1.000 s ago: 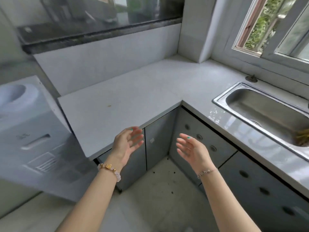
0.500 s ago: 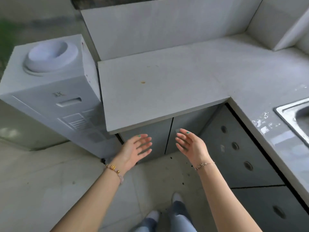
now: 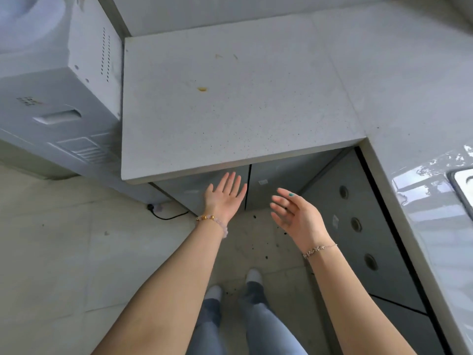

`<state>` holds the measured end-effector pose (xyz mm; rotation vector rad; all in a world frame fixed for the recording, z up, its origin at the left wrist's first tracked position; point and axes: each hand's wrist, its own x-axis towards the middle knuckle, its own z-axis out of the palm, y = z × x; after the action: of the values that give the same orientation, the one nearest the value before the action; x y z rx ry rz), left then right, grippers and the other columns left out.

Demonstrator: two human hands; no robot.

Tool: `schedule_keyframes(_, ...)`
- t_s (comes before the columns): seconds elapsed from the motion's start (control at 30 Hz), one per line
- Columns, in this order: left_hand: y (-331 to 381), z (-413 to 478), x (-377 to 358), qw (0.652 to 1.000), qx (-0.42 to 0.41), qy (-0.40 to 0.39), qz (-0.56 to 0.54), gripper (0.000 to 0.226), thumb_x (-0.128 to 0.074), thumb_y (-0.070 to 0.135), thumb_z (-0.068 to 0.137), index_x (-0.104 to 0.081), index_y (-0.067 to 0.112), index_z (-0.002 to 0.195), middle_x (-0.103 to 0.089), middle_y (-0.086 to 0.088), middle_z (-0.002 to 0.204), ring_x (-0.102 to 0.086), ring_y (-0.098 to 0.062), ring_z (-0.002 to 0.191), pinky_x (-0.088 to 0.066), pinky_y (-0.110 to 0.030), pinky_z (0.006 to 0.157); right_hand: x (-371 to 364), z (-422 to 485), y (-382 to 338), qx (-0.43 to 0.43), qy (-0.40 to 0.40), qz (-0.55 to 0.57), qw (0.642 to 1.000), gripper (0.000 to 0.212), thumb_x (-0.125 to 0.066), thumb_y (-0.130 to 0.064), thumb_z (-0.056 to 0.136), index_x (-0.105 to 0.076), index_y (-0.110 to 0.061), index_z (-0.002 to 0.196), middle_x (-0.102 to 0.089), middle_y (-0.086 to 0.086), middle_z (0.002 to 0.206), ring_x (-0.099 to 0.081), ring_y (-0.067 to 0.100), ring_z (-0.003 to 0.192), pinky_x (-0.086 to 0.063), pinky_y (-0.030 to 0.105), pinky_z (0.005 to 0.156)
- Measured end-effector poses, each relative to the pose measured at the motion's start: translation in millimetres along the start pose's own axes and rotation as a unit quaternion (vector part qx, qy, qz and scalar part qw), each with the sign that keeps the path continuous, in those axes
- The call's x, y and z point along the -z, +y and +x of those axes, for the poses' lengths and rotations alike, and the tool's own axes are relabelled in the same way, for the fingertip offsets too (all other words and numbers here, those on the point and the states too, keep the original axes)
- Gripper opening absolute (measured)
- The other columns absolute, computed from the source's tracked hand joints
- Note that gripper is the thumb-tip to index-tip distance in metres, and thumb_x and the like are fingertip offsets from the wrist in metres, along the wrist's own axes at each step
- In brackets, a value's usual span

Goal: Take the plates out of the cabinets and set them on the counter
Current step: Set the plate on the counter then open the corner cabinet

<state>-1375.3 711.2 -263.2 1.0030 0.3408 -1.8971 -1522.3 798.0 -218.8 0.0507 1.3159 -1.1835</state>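
Plates: none to be seen; the cabinet doors are closed and hide whatever is inside. Cabinets: two grey doors, the left door [image 3: 192, 194] and the right door [image 3: 277, 181], sit side by side under the front edge of the surface [image 3: 230, 119], with a thin dark seam between them; a third grey front [image 3: 358, 208] runs along my right at an angle, with three round holes in a row. Surface: pale speckled grey, L-shaped, with one small yellow stain [image 3: 202, 89] near its middle and a wet-looking sheen [image 3: 422, 183] beside the corner of a steel sink [image 3: 464, 187] at the right edge. My left grip [image 3: 225, 198]: fully open, palm up, fingers straight and close together, holding nothing, just in front of the left door below the surface edge; whether it touches the door I cannot tell. A bead bracelet [image 3: 212, 221] is on that wrist. My right grip [image 3: 298, 217]: open, fingers loosely curved and spread, holding nothing, in the air in front of the right door; a teal nail shows, and a thin chain bracelet [image 3: 320, 248] is on the wrist. Also present: a white water dispenser [image 3: 64, 103] just beside the surface on the left, a black cable [image 3: 166, 216] on the tiled floor [image 3: 64, 247] at its foot, and my shoes [image 3: 254, 275] below.
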Motion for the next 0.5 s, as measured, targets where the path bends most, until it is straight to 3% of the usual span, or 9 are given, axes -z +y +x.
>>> schedule_keyframes(0.5,-6.8,16.3,-20.0,1.000,-0.019,0.002,-0.024,0.059,-0.019,0.044,0.100,-0.043,0.002,0.133,-0.043,-0.017,0.143,-0.040,-0.028,0.133,-0.033,-0.045,0.107,14.1,19.3,-9.8,-0.016,-0.009,-0.035,0.999,0.025,-0.045,-0.018,0.095,-0.067,-0.013,0.104,-0.073,-0.001,0.080,-0.067,0.016,0.078,-0.052,0.029,0.075)
